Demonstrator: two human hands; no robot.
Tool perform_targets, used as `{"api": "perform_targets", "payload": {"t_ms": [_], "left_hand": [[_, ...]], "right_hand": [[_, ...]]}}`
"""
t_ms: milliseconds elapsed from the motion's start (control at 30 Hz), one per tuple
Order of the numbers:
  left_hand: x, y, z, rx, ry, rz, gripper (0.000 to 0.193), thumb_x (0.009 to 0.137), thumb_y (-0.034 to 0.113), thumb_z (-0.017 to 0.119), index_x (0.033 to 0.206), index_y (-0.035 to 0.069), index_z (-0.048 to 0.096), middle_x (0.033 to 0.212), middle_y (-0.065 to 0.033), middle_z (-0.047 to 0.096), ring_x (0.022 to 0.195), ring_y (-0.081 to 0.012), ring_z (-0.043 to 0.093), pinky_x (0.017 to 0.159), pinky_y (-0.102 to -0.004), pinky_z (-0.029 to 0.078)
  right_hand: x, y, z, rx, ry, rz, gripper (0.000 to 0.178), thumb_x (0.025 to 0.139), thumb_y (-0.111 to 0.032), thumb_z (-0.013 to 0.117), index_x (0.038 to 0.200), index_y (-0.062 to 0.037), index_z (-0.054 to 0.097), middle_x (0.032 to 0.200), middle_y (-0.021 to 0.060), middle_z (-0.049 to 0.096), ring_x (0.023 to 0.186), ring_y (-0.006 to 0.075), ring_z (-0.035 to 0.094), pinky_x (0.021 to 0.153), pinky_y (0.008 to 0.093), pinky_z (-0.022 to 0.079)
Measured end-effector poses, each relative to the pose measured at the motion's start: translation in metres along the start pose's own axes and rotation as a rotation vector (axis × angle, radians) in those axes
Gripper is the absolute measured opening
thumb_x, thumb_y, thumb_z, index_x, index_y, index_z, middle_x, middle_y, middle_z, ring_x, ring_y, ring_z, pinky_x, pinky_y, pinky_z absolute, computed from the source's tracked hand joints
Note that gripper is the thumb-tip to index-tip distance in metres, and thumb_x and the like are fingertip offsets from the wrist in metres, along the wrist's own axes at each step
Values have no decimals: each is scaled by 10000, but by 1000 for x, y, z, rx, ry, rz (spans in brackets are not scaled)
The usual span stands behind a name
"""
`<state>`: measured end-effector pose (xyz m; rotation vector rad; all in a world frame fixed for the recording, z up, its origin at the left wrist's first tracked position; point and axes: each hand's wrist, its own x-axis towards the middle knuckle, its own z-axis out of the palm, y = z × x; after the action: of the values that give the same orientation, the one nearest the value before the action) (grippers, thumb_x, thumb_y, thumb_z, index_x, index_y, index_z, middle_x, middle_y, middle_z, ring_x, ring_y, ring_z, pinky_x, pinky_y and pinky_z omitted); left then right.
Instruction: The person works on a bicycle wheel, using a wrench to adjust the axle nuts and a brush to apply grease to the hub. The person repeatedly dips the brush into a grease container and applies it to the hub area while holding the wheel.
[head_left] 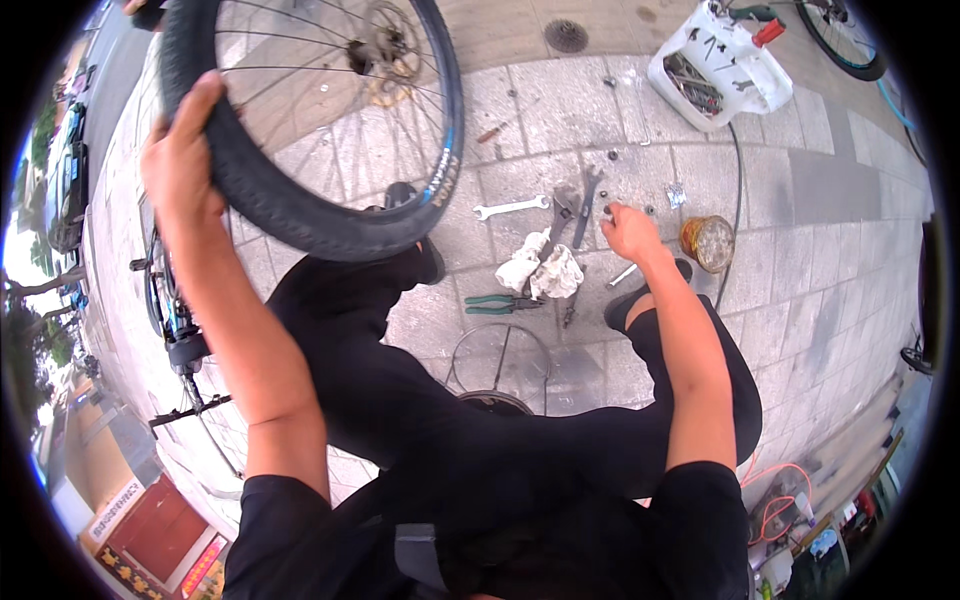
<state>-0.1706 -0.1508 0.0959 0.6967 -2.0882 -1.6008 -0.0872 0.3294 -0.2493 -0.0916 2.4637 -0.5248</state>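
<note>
A bicycle wheel is held upright at the upper left, its tyre gripped by the left hand with the arm raised. The right hand is stretched down to small parts on the paving, fingers pinched together; what is pinched cannot be told. Open paving is left to the right, past a round tin; wrenches, rags and pliers are crowded between the hands.

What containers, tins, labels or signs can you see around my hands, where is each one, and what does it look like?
Round tin: on the paving just right of the right hand, open, gold-coloured with an orange side.
White cut-open plastic jug: upper right on the paving, holds tools.
Shop sign: lower left edge, red with yellow characters.
Blue label on the bicycle tyre, which the left hand grips: small patch on the sidewall.
</note>
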Motion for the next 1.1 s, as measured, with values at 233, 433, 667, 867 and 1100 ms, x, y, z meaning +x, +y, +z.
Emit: {"api": "perform_targets", "payload": {"t_ms": [233, 433, 667, 867, 1100], "left_hand": [[1, -35, -18, -217, 107, 18, 369, 790, 103, 860, 1008, -96, 639, 793, -130, 685, 602, -227, 661, 531, -366, 542], [43, -98, -27, -437, 318, -143, 506, 767, 118, 849, 1089, -153, 569, 942, -205, 672, 699, -305, 679, 648, -453, 588], [81, -175, -92, -422, 301, -429, 719, 819, 221, 779, 1348, -138, 449, 1236, -229, 612, 994, -380, 689, 869, -518, 598], [-1, -290, -107, -548, 156, -788, 478, 923, 435, 618, 1235, 84, 525, 1249, -133, 603, 1086, -329, 624, 962, -559, 521], [-77, -369, -107, -552, 121, -1056, 407, 999, 447, 594, 1261, 139, 547, 1282, -89, 608, 1181, -321, 588, 1003, -622, 433]], "right_hand": [[-117, -40, -99, -26, 134, -125, 360, 933, -265, 612, 1184, -8, 645, 1073, 263, 696, 1036, 443, 660, 895, 511, 516], [-204, -80, -147, 133, 327, -63, 377, 937, -254, 625, 1214, -2, 662, 1000, 229, 729, 956, 403, 700, 856, 443, 532], [-214, -102, -149, 197, 420, -67, 386, 936, -266, 635, 1221, -9, 665, 1014, 236, 732, 953, 393, 707, 862, 436, 535], [-182, -103, -150, 139, 311, 41, 382, 933, -279, 643, 1217, -25, 671, 986, 226, 730, 938, 381, 709, 848, 436, 538], [-140, -131, -143, -12, 274, -100, 340, 945, -244, 635, 1197, -20, 676, 974, 215, 728, 922, 382, 708, 829, 438, 541]]}}
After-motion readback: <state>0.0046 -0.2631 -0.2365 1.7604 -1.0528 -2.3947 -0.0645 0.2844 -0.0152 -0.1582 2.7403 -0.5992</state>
